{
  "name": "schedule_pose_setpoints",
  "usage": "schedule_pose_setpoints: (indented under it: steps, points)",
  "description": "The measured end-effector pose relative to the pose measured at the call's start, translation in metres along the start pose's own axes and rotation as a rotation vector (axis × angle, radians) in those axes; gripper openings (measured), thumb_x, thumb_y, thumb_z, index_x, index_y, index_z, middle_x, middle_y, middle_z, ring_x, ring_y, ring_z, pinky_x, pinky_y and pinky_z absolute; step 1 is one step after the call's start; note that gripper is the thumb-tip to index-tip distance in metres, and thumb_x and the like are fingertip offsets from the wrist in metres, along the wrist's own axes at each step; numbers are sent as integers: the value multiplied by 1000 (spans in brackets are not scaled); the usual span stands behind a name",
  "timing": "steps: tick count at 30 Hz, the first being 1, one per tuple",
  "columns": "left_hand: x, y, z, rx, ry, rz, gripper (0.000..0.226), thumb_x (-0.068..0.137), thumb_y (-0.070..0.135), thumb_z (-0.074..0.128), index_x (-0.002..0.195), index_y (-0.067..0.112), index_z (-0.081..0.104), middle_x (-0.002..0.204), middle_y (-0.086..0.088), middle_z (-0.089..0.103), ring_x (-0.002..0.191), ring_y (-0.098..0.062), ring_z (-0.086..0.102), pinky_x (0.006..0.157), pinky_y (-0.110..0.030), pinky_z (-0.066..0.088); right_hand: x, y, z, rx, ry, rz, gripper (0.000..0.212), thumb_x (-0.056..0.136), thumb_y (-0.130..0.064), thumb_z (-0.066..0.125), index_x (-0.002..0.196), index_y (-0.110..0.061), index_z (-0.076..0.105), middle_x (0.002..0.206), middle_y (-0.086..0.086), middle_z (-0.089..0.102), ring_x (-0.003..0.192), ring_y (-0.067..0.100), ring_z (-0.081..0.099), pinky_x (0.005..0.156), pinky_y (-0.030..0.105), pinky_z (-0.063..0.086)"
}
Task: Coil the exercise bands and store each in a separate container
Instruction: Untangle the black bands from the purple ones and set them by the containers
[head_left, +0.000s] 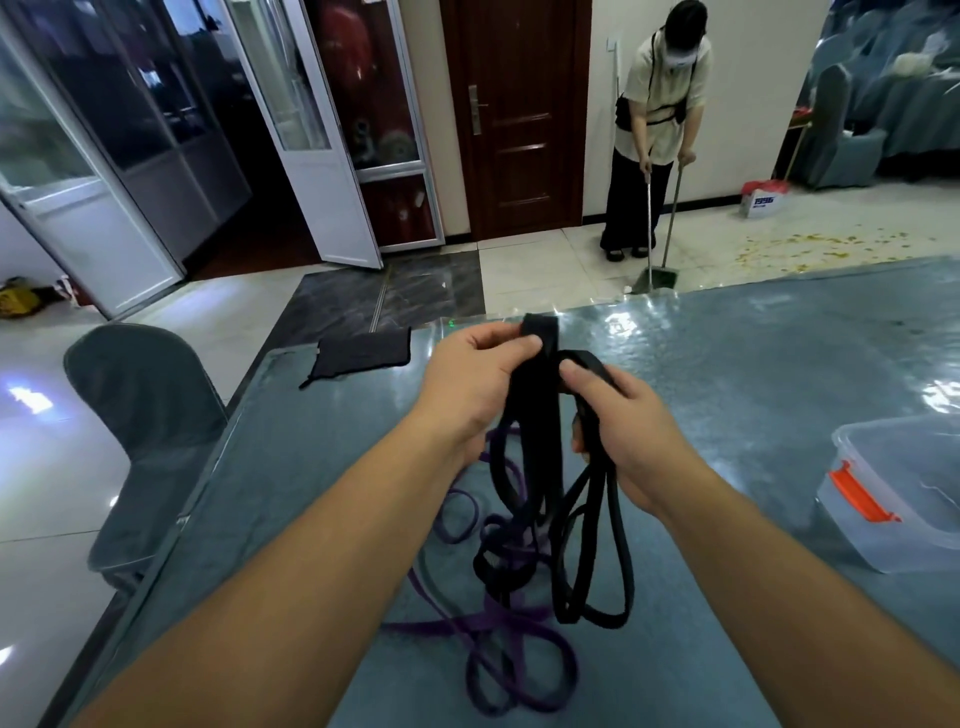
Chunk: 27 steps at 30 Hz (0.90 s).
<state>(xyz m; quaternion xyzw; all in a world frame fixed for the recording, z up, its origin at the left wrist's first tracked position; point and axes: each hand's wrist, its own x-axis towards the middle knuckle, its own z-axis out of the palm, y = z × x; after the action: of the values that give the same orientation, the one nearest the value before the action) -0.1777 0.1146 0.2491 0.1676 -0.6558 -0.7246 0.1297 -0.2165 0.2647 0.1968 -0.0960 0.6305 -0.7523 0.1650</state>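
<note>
the table (753, 374) wears grey-blue cloth under a clear plastic sheet that shines and ripples in the light. the black band (535, 415) looks like matt rubber, flat and smooth; the purple band (498, 623) has the same dull finish. the container (893, 499) is translucent, smooth plastic with a glossy orange plastic latch (860, 493). a black pouch (363, 351) looks like soft matt fabric. the chair (145, 415) has a grey cloth cover. the floor tiles (47, 467) are polished and reflective; the door (514, 114) is dark varnished wood.

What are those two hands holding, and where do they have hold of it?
Both hold the black band at its folded top: left hand pinches the upper end, right hand grips the loops beside it. The rest hangs down.
</note>
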Motion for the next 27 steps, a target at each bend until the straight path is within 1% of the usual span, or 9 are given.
schedule_pose_setpoints:
  steps: [3, 6, 9, 13, 15, 19, 21, 25, 27]
  points:
    - [4, 15, -2, -15, 64, 20, 9, 96, 10, 71, 104, 15, 73, 93, -6, 80, 83, -20, 78, 68, -31, 64, 2, -1, -17, 52, 90, 83, 33, 102, -45, 61, 95, -16, 75, 85, 2, 76, 46, 15, 56, 44, 26, 43]
    - [0, 32, 0, 40, 67, 71, 12, 99, 16, 70, 109, 12, 73, 98, -7, 79, 85, -19, 76, 71, -29, 63, 3, -1, -36, 88, 78, 171, 40, 106, -44, 53, 98, -10, 72, 80, 6, 73, 51, 18, 57, 49, 30, 44]
    - [-5, 48, 9, 68, 65, 139, 13, 101, 17, 66, 110, 13, 74, 103, -7, 80, 88, -16, 76, 72, -27, 63, 4, -3, -52, 51, 85, 238, 38, 107, -39, 52, 105, -5, 69, 72, 9, 70, 54, 22, 61, 56, 34, 49]
    - [-12, 66, 25, 92, 59, 191, 13, 103, 19, 63, 111, 16, 73, 103, -7, 80, 101, -26, 76, 87, -39, 64, 0, -10, -68, -2, 102, 266, 33, 109, -34, 51, 108, -4, 64, 68, 12, 72, 65, 33, 76, 63, 42, 62]
    - [-16, 70, 34, 112, 35, 190, 14, 104, 21, 62, 113, 16, 72, 106, -9, 79, 103, -27, 76, 86, -41, 64, -3, -15, -74, 5, 76, 268, 32, 110, -37, 48, 114, -9, 63, 72, 14, 74, 73, 41, 78, 63, 44, 64]
    - [-23, 69, 53, 97, -7, 148, 19, 105, 21, 60, 118, 13, 71, 110, -12, 78, 94, -23, 77, 70, -29, 63, -9, -24, -90, -47, 54, 274, 38, 109, -45, 49, 117, -11, 63, 67, 11, 70, 55, 30, 67, 56, 37, 59]
    - [-27, 66, 61, 76, -26, 121, 18, 106, 19, 58, 114, 13, 72, 108, -12, 78, 90, -21, 77, 63, -26, 63, -13, -29, -97, -106, 44, 275, 34, 106, -40, 57, 117, -9, 64, 65, 9, 69, 54, 27, 64, 56, 37, 58]
    - [-29, 46, 75, 94, -27, 61, 16, 105, 18, 58, 110, 12, 73, 109, -15, 78, 89, -25, 75, 77, -39, 63, -20, -31, -112, -242, 6, 285, 23, 107, -21, 58, 118, -1, 63, 83, 16, 80, 77, 35, 79, 73, 45, 63]
    - [-28, 33, 82, 103, -17, 25, 17, 105, 19, 59, 110, 10, 72, 106, -17, 78, 84, -24, 74, 72, -36, 62, -25, -29, -119, -270, 4, 301, 21, 108, -21, 55, 116, -4, 63, 90, 19, 81, 82, 33, 80, 74, 43, 62]
